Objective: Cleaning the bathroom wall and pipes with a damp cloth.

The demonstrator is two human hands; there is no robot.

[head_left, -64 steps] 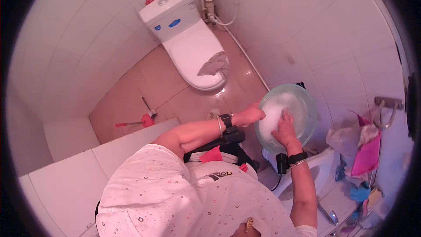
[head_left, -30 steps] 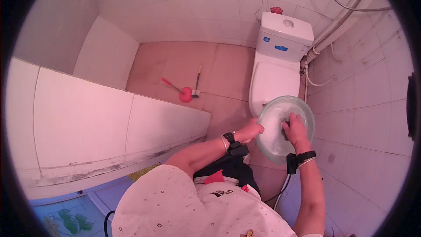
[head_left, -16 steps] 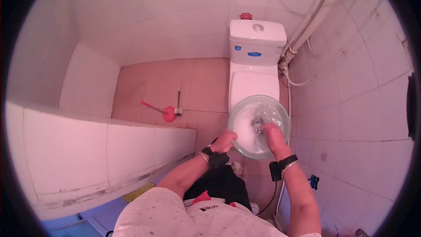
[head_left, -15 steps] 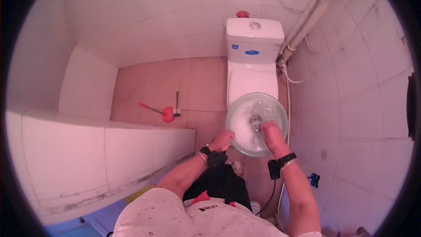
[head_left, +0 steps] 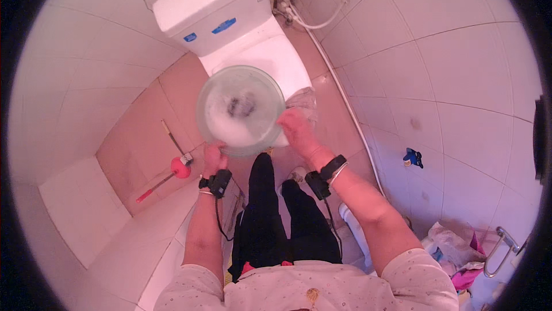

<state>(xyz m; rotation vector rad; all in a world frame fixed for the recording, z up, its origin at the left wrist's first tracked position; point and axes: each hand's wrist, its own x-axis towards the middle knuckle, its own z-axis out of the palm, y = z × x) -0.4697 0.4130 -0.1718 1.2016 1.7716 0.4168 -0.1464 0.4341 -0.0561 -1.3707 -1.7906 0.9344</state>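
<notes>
A round, pale translucent basin (head_left: 207, 130) is at the front of the white toilet (head_left: 261, 52), overlapping its lid. Whitish, sudsy water (head_left: 230, 130) fills it, with a dark patch (head_left: 241, 106) in the middle that I cannot make out. My left hand (head_left: 214, 157) is closed on the basin's near left rim. At the right rim is my right hand (head_left: 294, 128), its fingers curled over the edge. A crumpled greyish-brown sheet or bag (head_left: 303, 102) shows just beyond the right hand, partly hidden by it.
On the floor to the left lie a red plunger (head_left: 180, 167) and a long-handled brush (head_left: 171, 134). A white pipe (head_left: 351, 110) runs along the right wall's foot. A blue hook (head_left: 412, 158) is on that wall. Bags (head_left: 457, 248) and a metal handle (head_left: 501, 250) are at lower right.
My right hand has come out of the basin's inside and onto its right rim. The view has turned, so toilet and basin now appear further left. My left hand stays on the rim.
</notes>
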